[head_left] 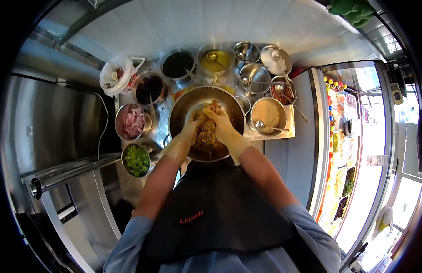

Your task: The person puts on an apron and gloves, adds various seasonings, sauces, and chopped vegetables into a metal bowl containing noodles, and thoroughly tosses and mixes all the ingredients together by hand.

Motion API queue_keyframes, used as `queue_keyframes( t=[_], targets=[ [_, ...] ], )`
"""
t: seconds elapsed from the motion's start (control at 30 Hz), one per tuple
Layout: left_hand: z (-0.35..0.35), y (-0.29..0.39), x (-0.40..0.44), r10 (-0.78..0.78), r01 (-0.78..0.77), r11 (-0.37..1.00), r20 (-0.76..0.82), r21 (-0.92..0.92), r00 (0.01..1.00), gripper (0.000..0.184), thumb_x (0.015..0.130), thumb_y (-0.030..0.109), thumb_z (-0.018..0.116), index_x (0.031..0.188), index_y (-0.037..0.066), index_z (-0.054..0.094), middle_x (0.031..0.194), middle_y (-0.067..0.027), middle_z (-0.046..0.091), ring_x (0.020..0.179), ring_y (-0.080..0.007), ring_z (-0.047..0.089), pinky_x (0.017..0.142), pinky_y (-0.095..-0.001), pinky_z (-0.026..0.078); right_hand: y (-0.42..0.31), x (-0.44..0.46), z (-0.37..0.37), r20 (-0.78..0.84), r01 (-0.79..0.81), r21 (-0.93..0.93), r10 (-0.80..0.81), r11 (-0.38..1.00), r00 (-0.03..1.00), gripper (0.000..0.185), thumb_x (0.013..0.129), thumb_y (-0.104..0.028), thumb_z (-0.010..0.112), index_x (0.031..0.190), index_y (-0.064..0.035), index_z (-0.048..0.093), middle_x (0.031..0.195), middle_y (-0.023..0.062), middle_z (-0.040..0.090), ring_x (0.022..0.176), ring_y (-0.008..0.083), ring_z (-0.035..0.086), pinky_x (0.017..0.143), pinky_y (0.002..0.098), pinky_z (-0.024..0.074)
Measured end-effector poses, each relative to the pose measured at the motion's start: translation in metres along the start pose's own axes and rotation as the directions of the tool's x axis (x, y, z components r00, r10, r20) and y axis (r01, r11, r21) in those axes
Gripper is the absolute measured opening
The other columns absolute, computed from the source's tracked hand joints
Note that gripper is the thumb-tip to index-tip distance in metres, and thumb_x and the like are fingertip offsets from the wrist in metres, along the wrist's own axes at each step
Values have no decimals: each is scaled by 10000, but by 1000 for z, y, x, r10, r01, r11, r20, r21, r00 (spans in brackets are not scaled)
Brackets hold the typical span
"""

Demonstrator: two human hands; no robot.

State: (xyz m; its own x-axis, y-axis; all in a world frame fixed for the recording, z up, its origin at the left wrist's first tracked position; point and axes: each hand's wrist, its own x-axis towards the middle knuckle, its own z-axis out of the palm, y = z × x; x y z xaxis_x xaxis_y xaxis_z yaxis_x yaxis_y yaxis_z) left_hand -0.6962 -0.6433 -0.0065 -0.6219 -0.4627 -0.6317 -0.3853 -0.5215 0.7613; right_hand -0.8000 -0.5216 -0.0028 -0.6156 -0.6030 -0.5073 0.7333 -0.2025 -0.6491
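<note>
A large metal mixing bowl (pixel 175 108) sits on the counter's near side, holding a brown mass of shredded food (pixel 206 135) whose kind I cannot make out. Both of my hands are inside it, in thin, pale yellowish gloves. My left hand (pixel 192 128) is at the left of the mass, its fingers curled into the shreds and partly hidden by them. From the right, my right hand (pixel 218 120) reaches in with its fingers closed around food near the bowl's middle. The two hands are close together.
Around the bowl stand sliced onion (pixel 133 123), chopped greens (pixel 137 160), dark liquid (pixel 148 88), yellow oil (pixel 214 60), a white substance (pixel 272 61) and tan granules (pixel 266 113). Several ladles rest in containers. A white plastic bag (pixel 112 75) is back left; a lit display fridge (pixel 340 150) is right.
</note>
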Motion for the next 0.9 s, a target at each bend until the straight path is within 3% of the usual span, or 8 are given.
queue_keyframes(
  t=[0.23,0.3,0.4,0.5,0.53,0.63,0.7,0.9],
  targets=[
    [1,-9,-21,-200,209,921,61,-328,978,459,1083,296,629,1447,18,600,1193,-158,758,840,-277,748,746,-399,619,14,-15,-25,-114,-259,-203,240,944,964,622,970,-191,815,1515,-51,550,1396,168,669,1217,279,699,949,397,620],
    [-25,-64,23,177,-93,952,274,-292,945,434,1071,209,627,1462,27,586,1245,-177,743,938,-291,746,800,-390,618,20,-4,-37,-192,-161,-552,64,818,979,574,977,-149,776,1498,-41,563,1344,191,706,1117,313,755,856,412,660],
    [-46,-25,9,-76,89,991,125,-103,989,503,1021,73,639,1514,33,546,1371,-199,693,1105,-291,716,862,-378,610,-42,-39,-25,-88,-144,0,143,990,986,367,1019,-84,634,1375,0,647,1145,203,780,831,358,797,704,411,669],
    [-5,-9,-12,138,-101,976,193,-191,971,537,1002,18,591,1535,19,524,1366,-209,701,1044,-325,754,808,-433,639,-14,-21,-43,-245,-307,143,334,941,910,317,1016,-63,591,1313,23,663,1162,177,761,946,299,749,771,413,618],
    [1,-20,-6,217,-189,971,212,-146,953,531,1006,16,578,1534,15,522,1361,-212,704,1027,-332,764,787,-448,648,1,-16,-56,-83,-97,-554,61,827,995,320,982,2,572,1279,38,685,1160,171,775,988,341,752,833,422,612],
    [0,-20,-9,86,-78,934,-6,348,996,513,1009,22,578,1519,8,532,1372,-204,707,1087,-345,761,851,-459,653,8,-16,-77,370,452,-720,-259,526,892,418,922,100,571,1305,-10,698,1181,145,784,1024,393,755,893,464,616],
    [-30,12,-22,-55,169,880,258,-444,965,636,986,43,636,1598,16,465,1402,-198,699,1205,-328,721,885,-421,640,-13,-24,-68,-76,-57,-373,31,926,997,461,949,74,603,1386,-65,650,1201,146,772,1024,392,754,878,507,624],
    [-17,-43,11,237,-267,919,134,290,962,674,1083,249,664,1669,71,383,1491,-230,623,1198,-281,722,886,-427,615,-7,-33,-25,-229,-222,-129,189,966,955,487,1015,-61,680,1480,-23,542,1257,163,735,1045,319,745,864,488,634]
  ],
)
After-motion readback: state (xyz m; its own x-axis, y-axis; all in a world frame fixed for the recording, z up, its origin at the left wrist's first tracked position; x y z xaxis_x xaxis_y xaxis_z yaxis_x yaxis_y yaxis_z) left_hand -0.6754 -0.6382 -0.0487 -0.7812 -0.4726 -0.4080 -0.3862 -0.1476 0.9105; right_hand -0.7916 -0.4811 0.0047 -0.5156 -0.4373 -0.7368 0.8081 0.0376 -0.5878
